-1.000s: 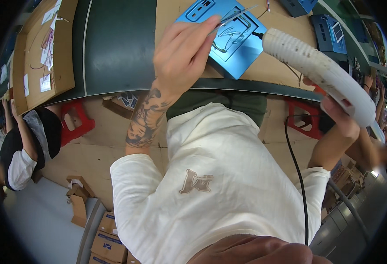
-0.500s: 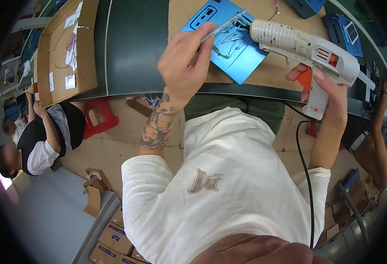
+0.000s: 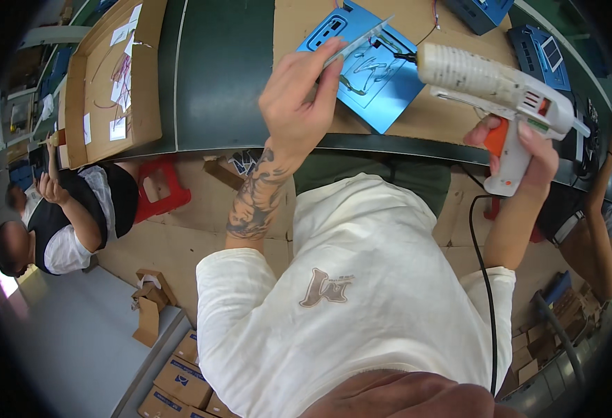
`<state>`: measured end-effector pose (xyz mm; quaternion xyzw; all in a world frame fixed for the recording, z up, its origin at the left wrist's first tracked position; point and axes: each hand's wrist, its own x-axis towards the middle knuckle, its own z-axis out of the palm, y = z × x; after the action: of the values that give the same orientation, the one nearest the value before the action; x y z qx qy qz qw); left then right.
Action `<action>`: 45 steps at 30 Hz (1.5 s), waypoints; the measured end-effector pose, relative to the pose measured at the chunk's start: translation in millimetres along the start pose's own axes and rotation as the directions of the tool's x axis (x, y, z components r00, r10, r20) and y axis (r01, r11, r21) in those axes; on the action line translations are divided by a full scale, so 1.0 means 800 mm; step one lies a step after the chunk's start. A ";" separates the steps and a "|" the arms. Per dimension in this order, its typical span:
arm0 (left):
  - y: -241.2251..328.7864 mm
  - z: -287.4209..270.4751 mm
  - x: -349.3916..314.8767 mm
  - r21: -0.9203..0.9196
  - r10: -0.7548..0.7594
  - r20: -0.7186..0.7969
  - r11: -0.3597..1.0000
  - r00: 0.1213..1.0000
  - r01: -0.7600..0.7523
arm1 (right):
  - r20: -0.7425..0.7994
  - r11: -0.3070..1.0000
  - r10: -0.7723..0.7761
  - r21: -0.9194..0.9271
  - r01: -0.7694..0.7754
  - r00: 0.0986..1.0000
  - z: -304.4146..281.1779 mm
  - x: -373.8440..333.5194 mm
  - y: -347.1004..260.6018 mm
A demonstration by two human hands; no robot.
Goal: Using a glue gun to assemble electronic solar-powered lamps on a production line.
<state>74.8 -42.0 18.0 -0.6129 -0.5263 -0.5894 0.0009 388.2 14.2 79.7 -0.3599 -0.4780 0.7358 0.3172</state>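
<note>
Between thumb and fingers, my left hand (image 3: 302,94) pinches a thin flat panel (image 3: 359,40) by its lower end. The panel is tilted and seen nearly edge-on, above a blue casing (image 3: 386,94). Loops of glossy, clear glue-like strands and a small dark part show on the casing's face. My right hand (image 3: 529,150) is wrapped round the grip of a white hot glue gun (image 3: 490,76), fingers at its orange trigger. The gun's dark nozzle points left over the casing, close to the panel; I cannot tell whether it touches anything.
Cardboard (image 3: 452,111) lies under the casing on the dark green table (image 3: 215,76). More blue casings (image 3: 539,56) stand at the back right. An open carton (image 3: 149,90) with wires and small white panels is at left. The gun's black cable (image 3: 478,244) hangs beside my right arm. Co-workers (image 3: 76,216) sit nearby.
The glue gun has shifted right and slightly nearer me, its nozzle drawing back from the panel. My left hand still holds the panel. The co-worker at left has moved a hand.
</note>
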 end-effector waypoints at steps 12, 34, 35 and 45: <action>0.001 -0.019 0.013 0.165 0.332 0.398 0.891 0.855 -0.422 | 0.295 0.681 -0.212 0.729 -0.076 0.931 -0.031 0.007 0.106; 0.044 -0.050 0.041 0.247 0.053 0.815 0.869 0.577 -0.429 | 0.266 0.431 -0.397 0.899 -0.078 0.879 -0.037 0.018 0.132; 0.050 -0.051 0.046 0.280 0.030 0.833 0.839 0.553 -0.467 | 0.258 0.428 -0.378 0.900 -0.080 0.889 -0.039 0.017 0.132; 0.045 -0.026 0.040 0.149 0.231 0.817 0.800 0.529 -0.581 | 0.110 0.300 -0.490 0.953 0.049 0.865 -0.049 0.020 0.151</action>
<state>75.0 -50.0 69.9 -0.8953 -0.4229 -0.1326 0.0459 397.2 4.3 -47.4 0.1235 -0.0815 0.8617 0.4854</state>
